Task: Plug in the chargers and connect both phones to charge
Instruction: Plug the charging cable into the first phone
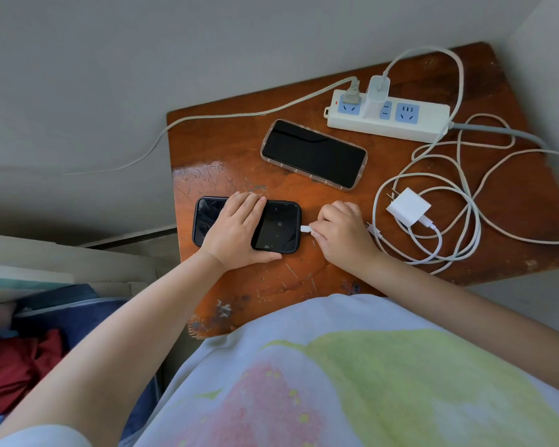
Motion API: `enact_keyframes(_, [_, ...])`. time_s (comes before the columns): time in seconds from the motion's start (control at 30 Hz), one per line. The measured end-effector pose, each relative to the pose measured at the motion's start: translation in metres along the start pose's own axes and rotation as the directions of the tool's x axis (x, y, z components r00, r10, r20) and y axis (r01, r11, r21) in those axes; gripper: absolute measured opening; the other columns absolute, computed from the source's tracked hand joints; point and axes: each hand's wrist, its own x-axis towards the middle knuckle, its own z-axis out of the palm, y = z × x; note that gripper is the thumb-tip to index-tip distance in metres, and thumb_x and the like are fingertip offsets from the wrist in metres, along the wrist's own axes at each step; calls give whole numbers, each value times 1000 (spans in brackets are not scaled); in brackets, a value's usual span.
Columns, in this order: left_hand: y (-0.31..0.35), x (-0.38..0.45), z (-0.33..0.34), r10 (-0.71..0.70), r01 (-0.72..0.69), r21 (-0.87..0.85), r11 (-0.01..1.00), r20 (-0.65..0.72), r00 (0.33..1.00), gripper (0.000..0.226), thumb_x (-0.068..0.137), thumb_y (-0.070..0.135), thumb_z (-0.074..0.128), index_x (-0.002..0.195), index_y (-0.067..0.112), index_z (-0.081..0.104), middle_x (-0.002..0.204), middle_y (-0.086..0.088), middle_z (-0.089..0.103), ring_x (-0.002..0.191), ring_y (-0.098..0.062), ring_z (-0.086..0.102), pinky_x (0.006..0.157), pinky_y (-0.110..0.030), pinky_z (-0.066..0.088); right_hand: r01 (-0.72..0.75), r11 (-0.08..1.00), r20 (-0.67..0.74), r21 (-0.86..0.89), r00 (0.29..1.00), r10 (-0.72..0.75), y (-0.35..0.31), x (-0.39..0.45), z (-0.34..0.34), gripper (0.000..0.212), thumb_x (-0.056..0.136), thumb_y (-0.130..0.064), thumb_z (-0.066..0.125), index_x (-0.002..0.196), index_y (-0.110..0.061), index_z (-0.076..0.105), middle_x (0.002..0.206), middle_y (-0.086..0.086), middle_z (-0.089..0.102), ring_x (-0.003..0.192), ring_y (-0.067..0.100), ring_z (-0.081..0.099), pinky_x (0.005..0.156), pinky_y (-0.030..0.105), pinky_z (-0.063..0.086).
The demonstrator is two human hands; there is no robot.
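A black phone (278, 225) lies near the table's front edge. My left hand (236, 232) presses flat over its middle, fingers wrapped around its edges. My right hand (342, 233) pinches a white cable connector (305, 229) right at the phone's right end. A second phone (313, 154) in a clear pinkish case lies farther back, untouched. A white power strip (400, 124) sits at the back with one white charger (375, 95) plugged in. A second white charger (408, 206) lies loose on the table, prongs bare, amid coiled white cables (446, 240).
The worn wooden table (226, 162) stands in a corner between grey walls. A grey plug (350, 93) with a long cord occupies the strip's left socket. Folded cloth and red and blue fabric (23, 359) lie left of the table, below it.
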Motion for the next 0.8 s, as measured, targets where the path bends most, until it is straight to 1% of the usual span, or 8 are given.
enact_keyframes(0.13, [1, 0, 0, 0, 0, -1, 1000, 12, 1000, 98, 47, 55, 79, 111, -14, 51, 105, -29, 63, 100, -47, 58, 86, -67, 36, -3, 1000, 11, 29, 1000, 2, -2, 0, 3, 3, 74, 7, 68, 71, 9, 68, 66, 24, 63, 65, 35, 59, 52, 38, 51])
enact_keyframes(0.2, [1, 0, 0, -4, 4, -6, 1000, 17, 1000, 99, 47, 54, 79, 112, -14, 51, 106, -30, 62, 101, -48, 57, 87, -68, 35, 13, 1000, 39, 25, 999, -14, 0, 1, 1, 2, 74, 8, 68, 72, 9, 68, 68, 24, 64, 68, 36, 60, 54, 39, 53])
enact_keyframes(0.3, [0, 1, 0, -41, 42, -45, 998, 16, 999, 99, 48, 51, 81, 114, -15, 49, 110, -31, 60, 105, -50, 54, 92, -66, 31, 116, 993, 81, -22, 990, -114, 6, 10, -7, 3, 72, 8, 68, 69, 8, 68, 67, 23, 63, 69, 38, 60, 59, 43, 53])
enact_keyframes(0.37, [1, 3, -1, -64, 64, -73, 995, 10, 998, 97, 49, 48, 82, 115, -15, 48, 111, -32, 58, 106, -51, 52, 95, -64, 30, 138, 989, 68, -56, 989, -135, 10, 17, -9, 3, 72, 7, 69, 69, 7, 68, 67, 23, 63, 70, 38, 60, 63, 45, 51])
enact_keyframes(0.53, [0, 4, -2, -55, 57, -70, 996, 28, 998, 98, 51, 49, 80, 117, -14, 46, 114, -32, 57, 109, -51, 50, 96, -63, 30, 56, 998, 34, -26, 998, -55, 0, 9, 1, 8, 69, 11, 70, 63, 7, 65, 61, 22, 61, 62, 35, 59, 54, 36, 49])
enact_keyframes(0.6, [-1, 3, -2, -57, 59, -66, 996, 35, 998, 99, 54, 50, 78, 120, -13, 44, 118, -32, 55, 114, -50, 46, 101, -58, 27, 46, 999, 33, -15, 998, -46, -1, 7, 3, 10, 69, 11, 69, 62, 7, 64, 61, 22, 61, 61, 35, 58, 52, 36, 51])
enact_keyframes(0.7, [-2, 3, -2, -54, 57, -66, 996, 44, 998, 99, 55, 51, 78, 122, -13, 42, 120, -32, 54, 115, -49, 45, 103, -56, 25, 35, 999, 22, -14, 999, -35, 2, 9, 5, 10, 73, 9, 67, 64, 7, 64, 63, 23, 61, 62, 35, 58, 53, 37, 51])
enact_keyframes(0.8, [-3, 4, -3, -11, 13, -51, 999, 42, 999, 98, 52, 51, 79, 118, -14, 46, 115, -32, 57, 110, -50, 50, 98, -60, 30, 35, 999, 36, 12, 999, -36, 3, 7, 5, 9, 75, 6, 67, 66, 7, 65, 64, 23, 62, 61, 34, 57, 54, 35, 49])
